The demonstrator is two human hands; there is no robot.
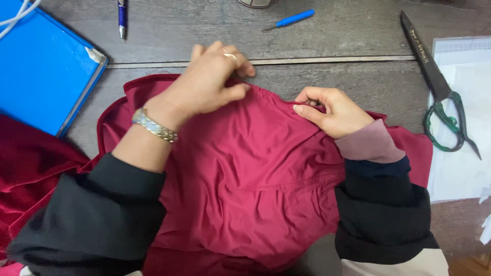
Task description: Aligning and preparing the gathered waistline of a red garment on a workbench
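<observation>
Lying at the far left edge, a flat blue hard-cover folder [43, 66] with a scuffed, taped corner rests at an angle on the dark grey wooden table [332, 43], a white cord crossing its top corner. Below it bunches a plush dark red velvet cloth [25, 163], deeper in tone than the work piece. A blue-and-silver ballpoint pen [121, 18] sits upright in the view near the top edge.

Next comes the left hand [209, 82], with a ring on one finger and a metal link bracelet [154, 125] at the wrist above a black sleeve; its fingers are pinched shut on the upper edge of the smooth crimson woven fabric [250, 184]. That fabric spreads across the table's middle, in front of the person, creased and rumpled, with a stitched seam running across it.

Above it, a small blue-handled seam ripper [289, 20] lies slanted on the planks. The right hand [332, 110], in a dusty pink cuff under a black sleeve, is curled closed, gripping the same top edge of the crimson fabric, well apart from the left.

Farther right lie long dark steel scissors with green-wrapped handles [440, 89], their handles resting on a clear plastic sleeve of white paper [460, 112].
</observation>
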